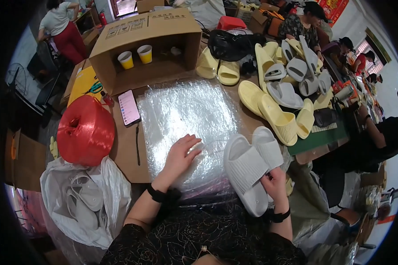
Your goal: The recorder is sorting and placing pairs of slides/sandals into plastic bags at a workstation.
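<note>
In my right hand (pixel 275 182) is a pair of light grey slippers (pixel 245 165), its fingers closed on them near the strap of the right one. The nearer slipper tilts, with its ribbed strap facing me. My left hand (pixel 181 154) lies on a stack of clear plastic bags (pixel 188 110), fingers stretched out and thumb apart. A thin clear line, perhaps a bag's edge, runs from near its fingertips toward the slippers. It is unclear whether the fingers touch that edge.
Yellow slippers (pixel 276 119) and grey slippers (pixel 285 94) pile up at right. An open cardboard box (pixel 146 28) with two yellow cups stands behind the bags. At left are a phone (pixel 128 107), a red twine roll (pixel 85 131) and a white sack (pixel 115 194) holding slippers. Several people work beyond.
</note>
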### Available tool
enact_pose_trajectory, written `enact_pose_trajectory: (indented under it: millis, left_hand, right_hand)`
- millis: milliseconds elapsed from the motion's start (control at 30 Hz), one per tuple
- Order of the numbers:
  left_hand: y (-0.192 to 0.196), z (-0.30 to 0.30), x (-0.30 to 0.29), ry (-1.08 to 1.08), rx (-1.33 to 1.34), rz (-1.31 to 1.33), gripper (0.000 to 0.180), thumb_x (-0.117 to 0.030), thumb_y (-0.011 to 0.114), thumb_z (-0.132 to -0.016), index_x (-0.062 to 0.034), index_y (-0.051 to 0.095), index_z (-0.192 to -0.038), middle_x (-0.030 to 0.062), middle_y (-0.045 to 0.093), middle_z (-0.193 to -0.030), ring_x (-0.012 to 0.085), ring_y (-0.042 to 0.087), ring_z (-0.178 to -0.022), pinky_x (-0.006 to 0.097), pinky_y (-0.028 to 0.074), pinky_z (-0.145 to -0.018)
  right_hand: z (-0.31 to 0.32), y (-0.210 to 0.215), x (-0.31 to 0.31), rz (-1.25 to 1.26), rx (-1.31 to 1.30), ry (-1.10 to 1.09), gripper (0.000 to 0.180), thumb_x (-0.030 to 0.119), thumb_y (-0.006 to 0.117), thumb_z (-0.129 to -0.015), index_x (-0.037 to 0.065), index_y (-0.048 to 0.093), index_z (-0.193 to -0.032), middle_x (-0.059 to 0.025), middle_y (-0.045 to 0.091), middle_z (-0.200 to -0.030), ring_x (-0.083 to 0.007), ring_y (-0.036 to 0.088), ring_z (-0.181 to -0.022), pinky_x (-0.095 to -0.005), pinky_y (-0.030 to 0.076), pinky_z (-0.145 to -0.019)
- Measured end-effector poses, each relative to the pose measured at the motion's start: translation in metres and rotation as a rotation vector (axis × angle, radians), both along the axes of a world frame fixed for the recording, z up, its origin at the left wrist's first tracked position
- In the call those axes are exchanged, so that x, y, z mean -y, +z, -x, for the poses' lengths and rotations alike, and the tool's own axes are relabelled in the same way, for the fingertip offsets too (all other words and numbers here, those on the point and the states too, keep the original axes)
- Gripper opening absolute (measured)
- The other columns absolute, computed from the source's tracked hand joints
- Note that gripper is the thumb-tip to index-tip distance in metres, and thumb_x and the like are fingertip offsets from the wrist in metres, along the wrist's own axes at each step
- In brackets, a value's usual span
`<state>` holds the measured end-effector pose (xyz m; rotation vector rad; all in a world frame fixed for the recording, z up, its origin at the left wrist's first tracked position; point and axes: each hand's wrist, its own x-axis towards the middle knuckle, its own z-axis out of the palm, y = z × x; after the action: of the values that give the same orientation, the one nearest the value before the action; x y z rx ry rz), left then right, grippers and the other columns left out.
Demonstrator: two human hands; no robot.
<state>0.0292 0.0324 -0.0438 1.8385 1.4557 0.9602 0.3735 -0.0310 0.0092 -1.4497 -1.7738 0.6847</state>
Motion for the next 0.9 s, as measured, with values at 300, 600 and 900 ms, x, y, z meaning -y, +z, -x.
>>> enact_pose_trajectory:
  millis: [300, 600, 900]
  left_hand:
    - [0.002, 0.007, 0.0, -0.155, -0.25, -0.159, 0.052, -0.031, 0.084, -0.074, -0.0071, 0.069, -0.119, 0.017, 0.061, -0.136, 0.0381, 0.055, -0.127, 0.045, 0.046, -0.106]
    - [0.0, -0.003, 0.0, 0.036, -0.161, -0.137, 0.021, -0.02, 0.066, -0.092, -0.0094, 0.076, -0.108, 0.012, 0.07, -0.121, 0.031, 0.066, -0.11, 0.041, 0.053, -0.093]
    - [0.021, -0.01, 0.003, -0.076, -0.172, -0.321, 0.019, -0.017, 0.067, -0.091, -0.0088, 0.076, -0.106, 0.0111, 0.072, -0.115, 0.0307, 0.066, -0.109, 0.039, 0.053, -0.093]
  right_hand:
    - [-0.008, 0.013, 0.008, -0.058, 0.142, -0.002, 0.027, 0.003, 0.071, -0.076, 0.0, 0.07, -0.103, -0.0157, 0.063, -0.083, -0.0243, 0.06, -0.064, -0.0325, 0.047, -0.058]
    - [0.041, 0.004, -0.001, 0.11, 0.121, 0.393, 0.028, 0.021, 0.073, -0.086, 0.004, 0.069, -0.107, -0.018, 0.065, -0.089, -0.0363, 0.065, -0.075, -0.0423, 0.053, -0.068]
    - [0.059, -0.001, -0.004, 0.1, 0.41, 0.299, 0.033, 0.031, 0.068, -0.091, -0.001, 0.064, -0.082, -0.0197, 0.064, -0.082, -0.0394, 0.065, -0.075, -0.049, 0.051, -0.067]
